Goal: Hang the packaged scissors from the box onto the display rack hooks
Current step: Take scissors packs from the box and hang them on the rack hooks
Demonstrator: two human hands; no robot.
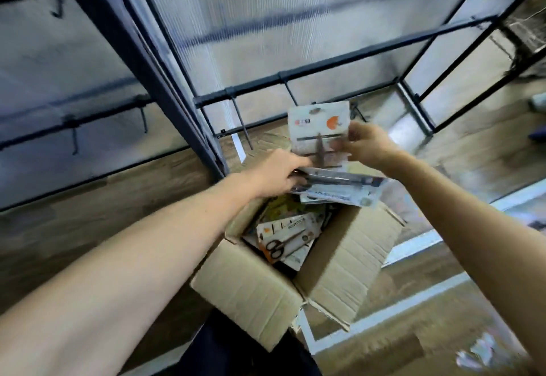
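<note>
An open cardboard box (257,284) stands on the floor below me with several packaged scissors (285,241) inside. My left hand (277,173) grips a small stack of scissor packs (339,188) lying flat above the box. My right hand (366,145) pinches one white scissor pack (317,123) and holds it upright, just below the display rack's lower rail (295,76). Two bare hooks (242,121) stick out from that rail, one left of the pack and one right above it.
The dark metal rack frame (165,80) with translucent panels fills the upper view; more hooks (74,139) hang on the left section. The floor is wood-patterned with white lines (413,296). Something pale lies blurred at the bottom right (478,352).
</note>
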